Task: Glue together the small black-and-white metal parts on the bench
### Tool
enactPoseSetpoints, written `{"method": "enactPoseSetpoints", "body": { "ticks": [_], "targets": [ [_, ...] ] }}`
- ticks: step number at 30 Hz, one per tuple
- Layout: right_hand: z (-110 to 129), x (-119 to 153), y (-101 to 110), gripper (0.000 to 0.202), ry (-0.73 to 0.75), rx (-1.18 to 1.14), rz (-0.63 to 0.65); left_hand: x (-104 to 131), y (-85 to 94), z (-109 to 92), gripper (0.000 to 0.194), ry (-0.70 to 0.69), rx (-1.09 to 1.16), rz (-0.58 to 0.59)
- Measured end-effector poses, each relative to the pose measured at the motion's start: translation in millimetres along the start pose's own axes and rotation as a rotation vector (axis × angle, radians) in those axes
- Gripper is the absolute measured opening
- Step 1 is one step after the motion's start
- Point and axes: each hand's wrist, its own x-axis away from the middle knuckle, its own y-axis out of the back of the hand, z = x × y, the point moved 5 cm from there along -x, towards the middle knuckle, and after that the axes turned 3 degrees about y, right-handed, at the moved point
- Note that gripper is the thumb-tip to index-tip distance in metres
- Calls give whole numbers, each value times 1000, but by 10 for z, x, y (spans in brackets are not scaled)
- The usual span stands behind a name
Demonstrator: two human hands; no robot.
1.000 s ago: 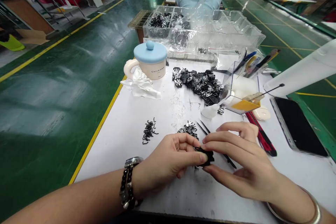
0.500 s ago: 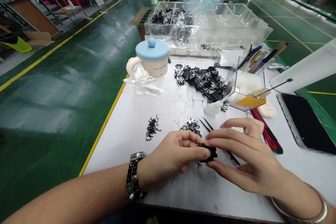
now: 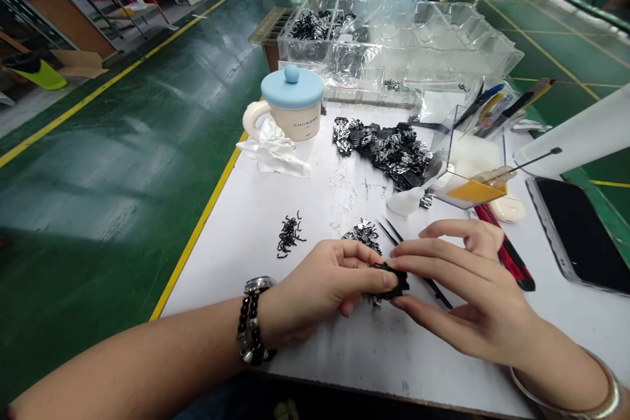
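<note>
A small black part (image 3: 399, 283) is pinched between the thumb and fingers of my left hand (image 3: 327, 289). The thumb and fingertips of my right hand (image 3: 467, 285) close on the part's right end. Just behind the hands lies a small pile of silvery metal pieces (image 3: 363, 233), partly hidden by my left hand. Dark tweezers (image 3: 391, 231) rest on the white table (image 3: 221, 275), running under my right hand. A little heap of thin black curved pieces (image 3: 289, 236) sits to the left. Farther back spreads a larger pile of black parts with metal pieces (image 3: 388, 147).
A lidded mug (image 3: 298, 121) and crumpled tissue (image 3: 270, 147) stand at the back left. To the right are a clear tool holder (image 3: 462, 157), a red-and-black cutter (image 3: 512, 259) and a phone (image 3: 581, 230). Behind are clear trays (image 3: 408, 46) and a person in light blue.
The view has shifted slightly, so the table's objects appear a little farther right. Both hands still hold the black part, in nearly the same pose.
</note>
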Motion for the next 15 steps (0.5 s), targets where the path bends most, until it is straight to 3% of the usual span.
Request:
{"method": "enactPoseSetpoints", "body": {
  "ticks": [15],
  "targets": [
    [7, 20, 20, 20, -8, 12, -18, -20, 18, -3, 25, -27, -125, -4]
  ]
}}
